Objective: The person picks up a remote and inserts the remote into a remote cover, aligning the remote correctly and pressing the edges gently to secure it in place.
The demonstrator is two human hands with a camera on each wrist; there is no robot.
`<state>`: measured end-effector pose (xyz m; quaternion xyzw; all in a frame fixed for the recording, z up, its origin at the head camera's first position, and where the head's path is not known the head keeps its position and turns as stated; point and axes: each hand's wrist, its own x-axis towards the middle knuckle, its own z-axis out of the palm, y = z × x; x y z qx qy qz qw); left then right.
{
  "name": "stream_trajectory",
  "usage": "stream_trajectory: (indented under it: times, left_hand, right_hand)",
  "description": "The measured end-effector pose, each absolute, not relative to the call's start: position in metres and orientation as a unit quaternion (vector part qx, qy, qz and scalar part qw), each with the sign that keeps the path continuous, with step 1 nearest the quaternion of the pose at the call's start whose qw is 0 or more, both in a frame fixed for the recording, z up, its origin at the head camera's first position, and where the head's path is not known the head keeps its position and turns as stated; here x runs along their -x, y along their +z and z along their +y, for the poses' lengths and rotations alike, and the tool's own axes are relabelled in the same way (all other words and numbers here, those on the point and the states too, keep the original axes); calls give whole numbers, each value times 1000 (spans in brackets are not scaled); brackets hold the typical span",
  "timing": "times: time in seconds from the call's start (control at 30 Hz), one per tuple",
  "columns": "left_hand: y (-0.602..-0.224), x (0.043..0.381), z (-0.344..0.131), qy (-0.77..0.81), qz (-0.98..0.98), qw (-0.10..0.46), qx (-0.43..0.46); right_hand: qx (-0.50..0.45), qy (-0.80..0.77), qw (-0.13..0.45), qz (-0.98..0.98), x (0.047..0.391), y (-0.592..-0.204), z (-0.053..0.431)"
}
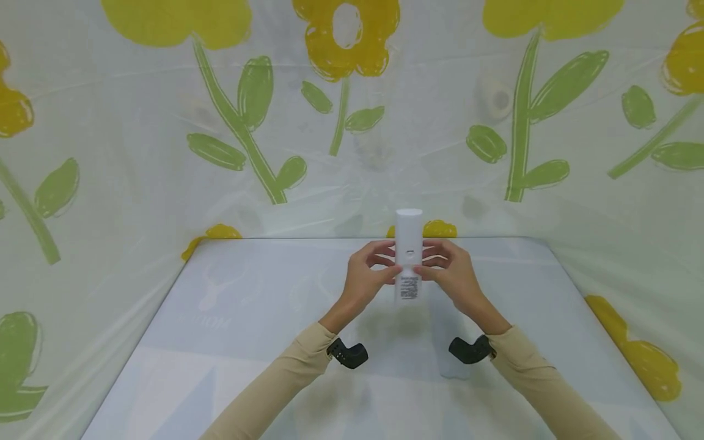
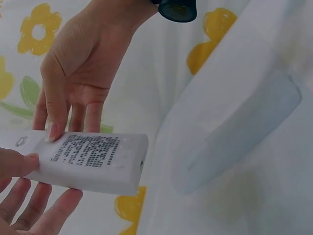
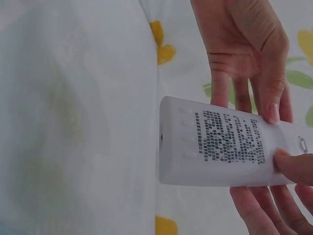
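Note:
A white remote control (image 1: pixel 409 235) is held upright above the table, its back with printed dark text turned towards me. My left hand (image 1: pixel 365 276) grips its left edge, thumb on the back and fingers behind. From the other side my right hand (image 1: pixel 458 278) holds it the same way, the two thumbs close together. In the left wrist view the text covers the lower part of the remote control (image 2: pixel 105 152). The right wrist view shows the remote control (image 3: pixel 220 142) between both hands, with a small hole in its end. Its front is hidden.
Below the hands lies a pale, glossy table (image 1: pixel 231 366) with faint printed patterns. A light bluish elongated shape (image 2: pixel 239 132) shows on it; I cannot tell whether it is an object or a reflection. Behind and at the sides hangs a flowered curtain (image 1: pixel 352 183).

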<state>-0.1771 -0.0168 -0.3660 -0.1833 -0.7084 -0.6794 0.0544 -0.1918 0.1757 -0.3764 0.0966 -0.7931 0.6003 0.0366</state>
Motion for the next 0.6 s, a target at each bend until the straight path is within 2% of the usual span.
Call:
stream_trajectory:
  times: [0.4,0.6]
  left_hand:
    - [-364,186,-1,-683,-706,42,183]
    - [-379,200,9,-691,-699,40,180]
  right_hand:
    - [-101,594,51,-796,199,-377,192]
    - [-94,585,51,-804,203,-379,199]
